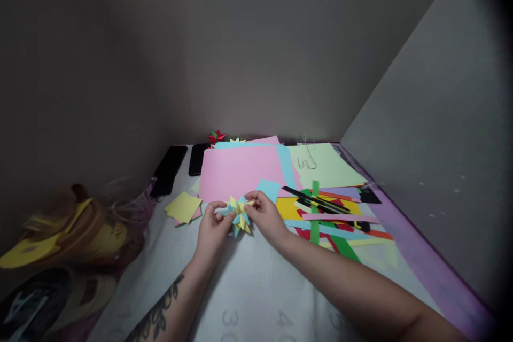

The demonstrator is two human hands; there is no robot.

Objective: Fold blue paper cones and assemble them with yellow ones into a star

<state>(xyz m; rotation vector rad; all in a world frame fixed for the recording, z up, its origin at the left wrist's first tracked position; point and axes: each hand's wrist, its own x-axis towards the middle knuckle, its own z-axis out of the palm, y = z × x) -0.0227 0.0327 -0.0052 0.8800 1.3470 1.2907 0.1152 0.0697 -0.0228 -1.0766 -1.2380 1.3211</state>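
Both my hands hold a folded paper star (240, 215) of yellow and light blue strips, just above a white table surface (256, 288). My left hand (213, 226) pinches its left side with closed fingers. My right hand (266, 215) grips its right side, fingers curled round the points. A large pink sheet (240, 171) lies right behind the star. A small light blue square (267, 189) sits by my right fingers.
Coloured strips and sheets (328, 214) are piled to the right, with a pale green sheet (324, 165) behind. Yellow squares (183, 206) lie left. Two dark phones (170, 168) and finished stars (216, 136) sit at the back. Bags (68, 235) rest at far left.
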